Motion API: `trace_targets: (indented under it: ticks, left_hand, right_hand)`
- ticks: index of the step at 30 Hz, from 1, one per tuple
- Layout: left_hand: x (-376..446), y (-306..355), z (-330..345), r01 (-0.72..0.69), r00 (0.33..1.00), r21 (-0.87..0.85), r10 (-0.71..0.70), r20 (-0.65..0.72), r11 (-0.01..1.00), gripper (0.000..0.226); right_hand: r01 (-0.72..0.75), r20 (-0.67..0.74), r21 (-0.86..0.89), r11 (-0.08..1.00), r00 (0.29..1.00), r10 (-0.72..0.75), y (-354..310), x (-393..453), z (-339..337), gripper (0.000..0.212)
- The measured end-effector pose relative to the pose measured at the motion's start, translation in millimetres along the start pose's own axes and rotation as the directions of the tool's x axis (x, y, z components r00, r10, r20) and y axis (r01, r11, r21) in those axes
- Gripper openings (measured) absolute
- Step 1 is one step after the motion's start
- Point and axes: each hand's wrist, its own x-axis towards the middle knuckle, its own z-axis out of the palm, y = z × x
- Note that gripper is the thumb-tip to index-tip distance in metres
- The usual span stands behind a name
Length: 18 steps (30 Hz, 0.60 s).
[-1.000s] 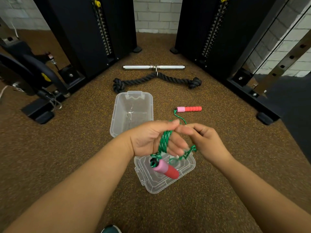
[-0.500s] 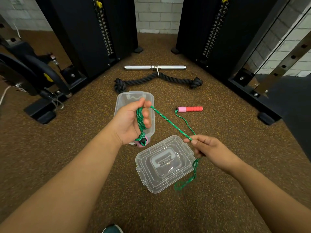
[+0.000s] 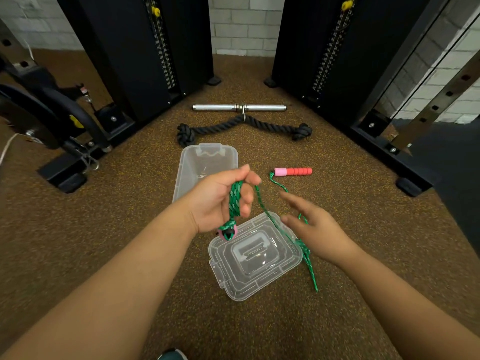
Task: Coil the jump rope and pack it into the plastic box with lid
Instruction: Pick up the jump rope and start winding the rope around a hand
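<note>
A person looks down at a speckled brown rubber gym floor (image 3: 104, 255), with both bare forearms reaching forward. The left hand (image 3: 220, 201) is raised palm up, its fingers curled around several gathered loops of a green braided jump rope (image 3: 235, 201). One pink end of a rope handle (image 3: 228, 233) hangs just below that hand. From the loops, a single strand of rope runs down to the right, crosses a corner of a clear plastic lid (image 3: 254, 258) lying flat on the floor, and trails onto the floor beside it. The right hand (image 3: 314, 229) hovers just right of this strand with fingers spread and straight, gripping nothing; it looks motion-blurred. The rope's other red and pink foam handle (image 3: 293, 172) lies on the floor, farther away and to the right. A clear plastic box (image 3: 207, 162), open and without its lid, sits on the floor behind the left hand. Farther back lie a black knotted rope attachment (image 3: 244, 127) and a short silver metal bar (image 3: 239, 107), between two black weight stack towers (image 3: 145, 53).
</note>
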Motion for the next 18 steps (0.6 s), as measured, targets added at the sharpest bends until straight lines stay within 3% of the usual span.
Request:
trace_targets:
  ticks: [3,8,12,14,18]
  left_hand:
    - [3,-6,6,0.058,0.994,0.053,-0.062,0.089,0.997,0.038]
    - [3,-10,6,0.122,0.972,0.152,-0.149,0.181,0.981,0.032]
    - [5,-7,-1,0.100,0.990,0.118,-0.110,0.090,0.988,0.036]
    - [4,-6,-5,0.089,0.994,0.112,-0.095,0.052,0.990,0.039]
    - [1,0,-11,0.043,0.999,-0.011,-0.043,-0.018,0.999,0.042]
  right_hand:
    - [0.131,-0.028,0.228,0.965,0.991,-0.128,-22,5,9,0.049]
    - [0.202,0.031,0.345,0.916,0.974,-0.226,-28,6,23,0.025]
    - [0.129,-0.059,0.268,0.955,0.991,-0.118,-15,1,13,0.028]
    - [0.072,-0.031,0.179,0.981,0.997,-0.068,-1,0,5,0.028]
    - [-0.048,-0.043,0.172,0.984,0.998,0.056,19,-2,-4,0.027]
